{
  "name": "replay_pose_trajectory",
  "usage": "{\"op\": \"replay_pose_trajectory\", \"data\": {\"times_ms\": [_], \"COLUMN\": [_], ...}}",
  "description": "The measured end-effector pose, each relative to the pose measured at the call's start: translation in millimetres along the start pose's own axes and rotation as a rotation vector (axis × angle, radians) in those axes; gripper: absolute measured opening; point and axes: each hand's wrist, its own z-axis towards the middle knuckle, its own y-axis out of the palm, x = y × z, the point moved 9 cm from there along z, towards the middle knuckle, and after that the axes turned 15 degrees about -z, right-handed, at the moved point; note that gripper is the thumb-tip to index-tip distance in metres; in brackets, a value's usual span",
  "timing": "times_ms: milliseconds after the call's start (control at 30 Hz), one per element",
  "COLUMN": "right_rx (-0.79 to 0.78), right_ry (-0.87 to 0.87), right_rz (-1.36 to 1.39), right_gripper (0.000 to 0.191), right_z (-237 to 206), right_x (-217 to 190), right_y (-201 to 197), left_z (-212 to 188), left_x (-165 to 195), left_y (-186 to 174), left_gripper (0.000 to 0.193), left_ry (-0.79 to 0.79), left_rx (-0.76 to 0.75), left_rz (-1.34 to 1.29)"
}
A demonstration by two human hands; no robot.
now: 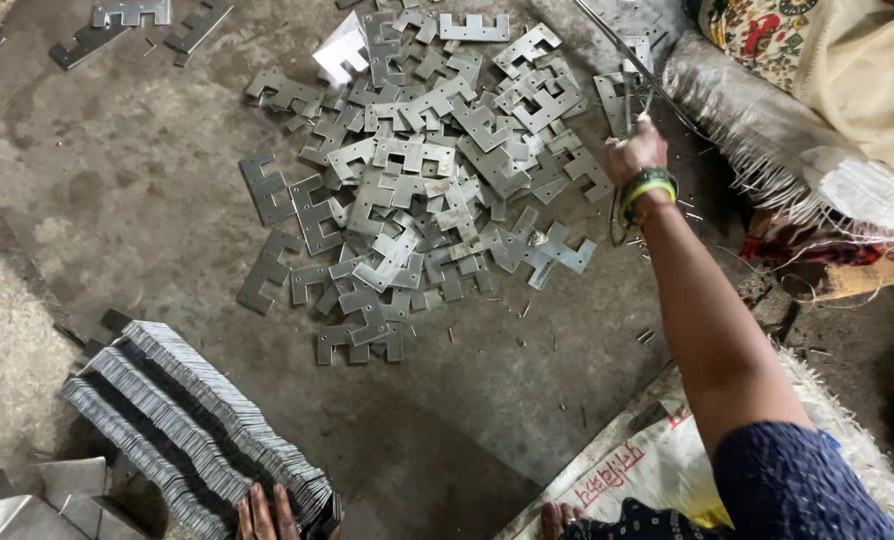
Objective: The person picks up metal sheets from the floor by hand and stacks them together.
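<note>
At the far left, my left hand (267, 512) rests at the bottom edge of the view, fingers laid flat and open against the end of a long stacked row of thin grey metal stampings (192, 425), which stand on edge, packed tight, running up and left from my fingers. Just left of that row lie a few flat pale grey metal sheets (27, 500).

In the middle, on the dusty grey concrete floor (117, 180), spreads a loose heap of flat grey notched metal plates (427, 180), overlapping every way. A few darker plates of the same cut (127, 25) lie apart at the top left.

To the right, my right hand (635, 152) reaches out at the heap's right edge, closed around a thin metal wire (612, 45) that runs up and left from my fist. Green and dark bangles (647, 188) sit on that wrist. Farther right, a frayed white woven sack (787, 150) lies on the floor, with another person's patterned cloth (767, 30) above it. A printed white sack (617, 470) lies under my arm.
</note>
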Motion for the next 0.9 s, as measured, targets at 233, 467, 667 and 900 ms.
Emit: {"op": "replay_pose_trajectory", "data": {"times_ms": [233,467,667,900], "right_rx": [0.257,-0.055,-0.199,0.051], "right_ry": [-0.342,0.085,0.053,-0.286], "right_rz": [0.149,0.314,0.526,-0.288], "right_gripper": [0.047,0.057,0.059,0.057], "right_z": [-38.4,-60.1,-65.4,-115.9], "right_x": [56.1,91.2,81.5,50.4], "right_y": [-38.1,-2.8,-12.4,-35.4], "left_z": [-3.9,7.7,14.7,13.9], "left_x": [4.2,17.7,21.4,25.2], "left_y": [-13.5,-34.8,-39.2,-43.9], "left_gripper": [0.094,0.094,0.094,0.095], "left_ry": [-0.147,-0.086,-0.103,-0.119], "left_rx": [-0.140,-0.070,-0.069,-0.078], "left_rz": [-0.182,-0.205,-0.217,-0.205]}}
